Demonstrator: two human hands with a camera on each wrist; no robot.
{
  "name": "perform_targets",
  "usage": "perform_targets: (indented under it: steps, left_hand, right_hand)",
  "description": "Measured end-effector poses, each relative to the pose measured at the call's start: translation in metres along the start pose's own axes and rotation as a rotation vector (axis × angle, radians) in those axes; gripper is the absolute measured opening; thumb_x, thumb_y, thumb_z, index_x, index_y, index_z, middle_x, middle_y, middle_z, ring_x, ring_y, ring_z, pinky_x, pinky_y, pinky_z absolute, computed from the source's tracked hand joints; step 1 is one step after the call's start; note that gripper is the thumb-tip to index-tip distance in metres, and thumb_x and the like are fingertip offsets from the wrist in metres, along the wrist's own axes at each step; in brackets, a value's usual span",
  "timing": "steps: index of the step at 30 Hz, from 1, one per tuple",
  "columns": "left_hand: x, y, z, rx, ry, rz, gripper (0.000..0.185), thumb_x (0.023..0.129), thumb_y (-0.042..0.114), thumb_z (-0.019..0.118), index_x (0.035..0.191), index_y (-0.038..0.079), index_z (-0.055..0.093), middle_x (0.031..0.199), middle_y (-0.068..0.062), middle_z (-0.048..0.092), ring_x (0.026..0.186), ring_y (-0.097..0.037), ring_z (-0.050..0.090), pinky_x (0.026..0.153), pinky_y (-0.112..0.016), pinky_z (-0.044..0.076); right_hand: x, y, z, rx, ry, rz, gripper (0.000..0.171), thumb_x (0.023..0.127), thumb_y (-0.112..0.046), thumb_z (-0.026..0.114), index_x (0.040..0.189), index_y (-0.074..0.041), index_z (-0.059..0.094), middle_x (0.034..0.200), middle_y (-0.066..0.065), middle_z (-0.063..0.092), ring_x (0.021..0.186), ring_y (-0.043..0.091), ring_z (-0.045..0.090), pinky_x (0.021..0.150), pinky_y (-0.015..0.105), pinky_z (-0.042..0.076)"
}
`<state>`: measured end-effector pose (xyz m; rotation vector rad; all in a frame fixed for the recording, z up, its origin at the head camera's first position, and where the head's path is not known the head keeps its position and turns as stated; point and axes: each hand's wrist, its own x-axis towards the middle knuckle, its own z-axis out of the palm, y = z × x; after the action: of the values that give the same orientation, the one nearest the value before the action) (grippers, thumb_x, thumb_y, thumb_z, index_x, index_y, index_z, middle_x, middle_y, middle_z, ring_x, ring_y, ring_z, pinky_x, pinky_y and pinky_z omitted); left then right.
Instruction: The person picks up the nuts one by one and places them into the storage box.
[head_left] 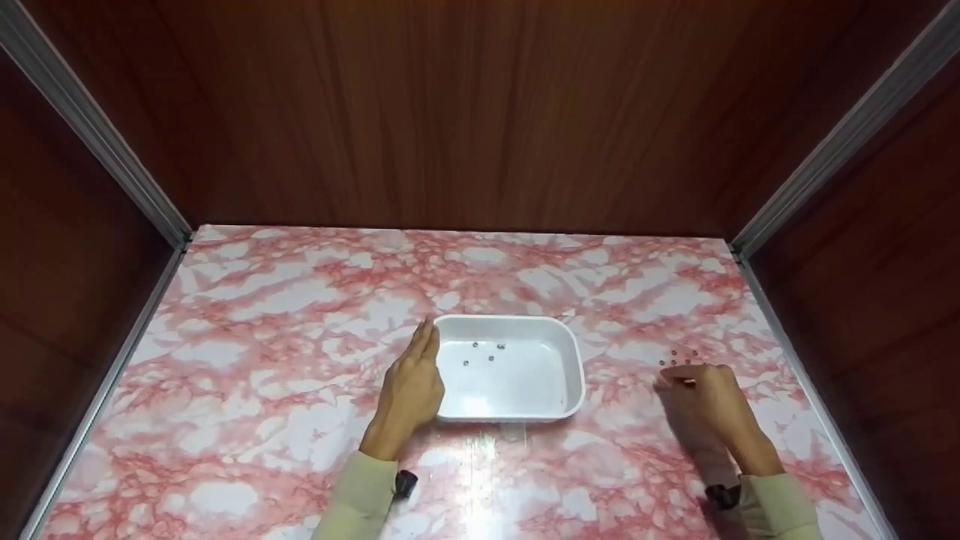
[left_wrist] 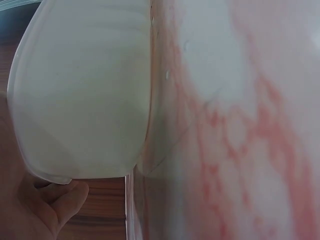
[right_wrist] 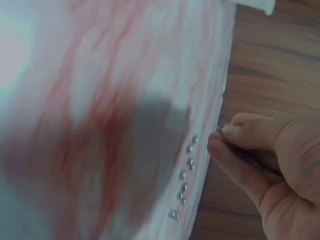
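A white rectangular tray (head_left: pixel 510 409) stands on the table, with several small metal nuts (head_left: pixel 491 358) lying on its floor. My left hand (head_left: pixel 412 386) rests along the tray's left side, its fingers extended against the rim; the thumb is hidden in the head view. Over on the right, my right hand (head_left: pixel 712 390) pinches one tiny metal nut (right_wrist: pixel 220 128) between thumb and forefinger, just above the table. Beside those fingertips, more nuts (head_left: pixel 673 363) lie in a small group on the surface.
The table (head_left: pixel 262 420) has a red-and-white marbled top. Brown wood panels (head_left: pixel 480 112) enclose it at the back and both sides, with grey metal strips (head_left: pixel 847 135) at the corners. A small clear piece of tape (head_left: pixel 514 431) lies in front of the tray.
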<state>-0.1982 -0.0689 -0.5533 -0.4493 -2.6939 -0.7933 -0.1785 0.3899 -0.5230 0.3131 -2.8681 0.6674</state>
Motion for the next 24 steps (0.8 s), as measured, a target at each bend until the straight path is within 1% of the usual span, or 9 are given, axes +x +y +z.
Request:
perform_targets:
  steps: [2,4,5,7,9,12,15,19,24]
  left_hand:
    - [0.0,0.0,0.0,-0.009,0.002,0.001,0.049,0.102,0.0,0.045,0.149,-0.013,0.049,0.161,-0.029,0.045,0.15,-0.042,0.048,0.116,-0.05,0.049]
    - [0.0,0.0,0.0,-0.015,0.0,0.002,0.049,0.102,0.0,0.045,0.149,-0.013,0.049,0.161,-0.03,0.045,0.15,-0.042,0.048,0.117,-0.05,0.048]
    - [0.0,0.0,0.0,-0.016,0.001,0.001,0.049,0.102,0.0,0.045,0.149,-0.013,0.049,0.161,-0.03,0.045,0.15,-0.042,0.048,0.117,-0.05,0.048]
    - [0.0,0.0,0.001,-0.019,0.001,-0.001,0.049,0.102,0.0,0.045,0.149,-0.013,0.049,0.161,-0.029,0.045,0.15,-0.041,0.048,0.117,-0.05,0.048]
    - [0.0,0.0,0.001,-0.017,0.001,-0.004,0.049,0.102,0.0,0.045,0.15,-0.012,0.049,0.162,-0.029,0.045,0.15,-0.041,0.048,0.117,-0.05,0.049]
    - [-0.001,0.0,0.001,-0.015,-0.002,-0.011,0.05,0.102,0.0,0.045,0.15,-0.012,0.049,0.162,-0.028,0.044,0.15,-0.04,0.048,0.116,-0.05,0.049]
    - [-0.001,0.0,0.001,-0.017,-0.011,-0.018,0.05,0.102,0.0,0.045,0.151,-0.011,0.048,0.163,-0.027,0.044,0.151,-0.04,0.047,0.116,-0.05,0.049]
    - [0.0,0.0,0.001,-0.021,-0.015,-0.021,0.051,0.101,0.0,0.045,0.151,-0.011,0.048,0.163,-0.026,0.044,0.151,-0.039,0.046,0.115,-0.049,0.05]
    - [0.0,0.0,0.001,-0.015,-0.004,-0.017,0.051,0.101,0.0,0.046,0.151,-0.01,0.049,0.163,-0.026,0.045,0.151,-0.038,0.047,0.113,-0.049,0.051]
  right_hand:
    - [0.001,-0.004,0.001,0.055,0.021,0.013,0.016,0.09,0.002,0.078,0.102,-0.004,0.085,0.096,0.015,0.083,0.084,0.031,0.079,0.071,0.033,0.065]
    - [0.002,-0.007,0.003,0.094,0.032,0.02,0.016,0.089,0.003,0.078,0.102,-0.003,0.085,0.098,0.014,0.083,0.088,0.032,0.08,0.075,0.033,0.066]
    - [0.003,-0.008,0.004,0.116,0.034,0.028,0.017,0.089,0.003,0.078,0.102,-0.003,0.085,0.099,0.014,0.083,0.091,0.03,0.08,0.077,0.03,0.065]
    - [0.005,-0.011,0.005,0.158,0.039,0.049,0.016,0.089,0.001,0.079,0.102,-0.005,0.085,0.099,0.011,0.083,0.091,0.02,0.08,0.079,0.019,0.062]
    - [0.008,-0.014,0.007,0.205,0.048,0.064,0.015,0.089,0.0,0.079,0.102,-0.005,0.085,0.098,0.011,0.083,0.092,0.01,0.078,0.082,0.008,0.056]
    - [0.012,-0.019,0.009,0.275,0.052,0.084,0.014,0.09,-0.002,0.08,0.102,-0.004,0.085,0.099,0.011,0.083,0.092,0.002,0.076,0.08,0.002,0.051]
    - [0.016,-0.026,0.009,0.319,0.038,0.103,0.014,0.091,-0.004,0.079,0.104,-0.005,0.085,0.102,0.012,0.083,0.092,0.001,0.076,0.079,0.005,0.054]
    - [0.022,-0.038,0.008,0.34,0.013,0.133,0.014,0.093,-0.011,0.08,0.105,-0.009,0.085,0.104,0.008,0.083,0.093,0.0,0.076,0.078,0.01,0.056]
    - [0.033,-0.054,0.007,0.406,-0.018,0.12,0.014,0.093,-0.013,0.08,0.105,-0.01,0.085,0.105,0.008,0.083,0.092,0.001,0.077,0.079,0.012,0.058]
